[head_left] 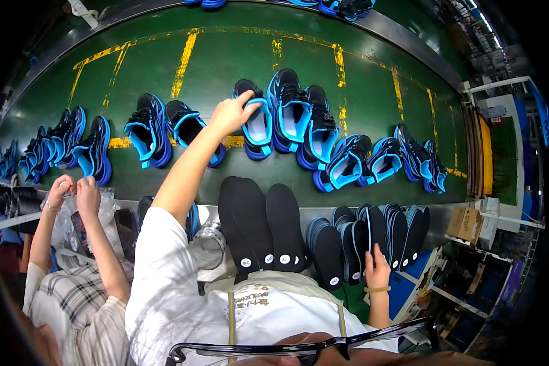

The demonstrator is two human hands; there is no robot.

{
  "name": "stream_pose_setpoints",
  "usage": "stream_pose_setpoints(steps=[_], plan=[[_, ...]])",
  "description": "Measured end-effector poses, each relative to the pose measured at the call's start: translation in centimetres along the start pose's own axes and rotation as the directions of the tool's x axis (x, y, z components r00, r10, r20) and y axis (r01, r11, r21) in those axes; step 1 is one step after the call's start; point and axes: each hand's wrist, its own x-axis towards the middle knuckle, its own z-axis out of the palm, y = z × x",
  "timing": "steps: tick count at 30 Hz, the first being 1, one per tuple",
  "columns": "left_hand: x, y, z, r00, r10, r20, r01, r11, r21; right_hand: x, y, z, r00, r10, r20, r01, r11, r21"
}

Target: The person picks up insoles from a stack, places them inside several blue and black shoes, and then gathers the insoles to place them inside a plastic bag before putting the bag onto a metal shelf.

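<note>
My left hand (229, 114) reaches across to a black and blue sneaker (258, 131) and grips it by the tongue and collar, with thumb and forefinger bent round the edge. The pale inside of this sneaker shows. Close by on its right stand two more sneakers, one of them a taller-looking sneaker (290, 113). Low on the right, my right hand (377, 269) pinches the lower end of a black insole (376, 229) with a light blue edge. That insole stands among rows of stacked insoles (324, 250); part of the grip is hidden.
Several more sneakers (147, 131) line the green surface (226, 61) with yellow marks. Large black insoles (244, 210) lie before my chest, beside a clear round container (208, 247). At left, a co-worker's hands (73, 194) are near clear plastic bags. A cardboard box (465, 224) stands right.
</note>
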Motion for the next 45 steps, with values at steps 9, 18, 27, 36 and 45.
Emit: stream_pose_setpoints(steps=[9,18,27,36,45], plan=[[-1.1,1.2,-1.6,0.951,-0.242,0.195,0.288,0.922,-0.259,-1.3,2.2,3.6,0.985,-0.151,-0.083,0.120,0.948,-0.295],[-4.7,2.2,0.8,0.940,-0.337,-0.058,0.282,0.859,-0.426,9.3,-10.4,-3.0,0.945,-0.326,-0.019,0.304,0.857,0.416],[-4.3,1.4,-1.5,0.940,-0.292,0.179,0.342,0.814,-0.470,20.3,-27.3,9.4,0.711,-0.262,0.653,0.401,0.913,-0.070],[-4.2,1.0,-0.1,0.931,-0.244,0.271,0.338,0.856,-0.392,19.8,-27.4,13.6,0.721,-0.359,0.593,0.579,0.783,-0.229],[-5.1,1.2,0.3,0.960,-0.212,0.184,0.272,0.864,-0.424,17.0,-24.5,14.0,0.675,-0.661,0.330,0.735,0.640,-0.223]])
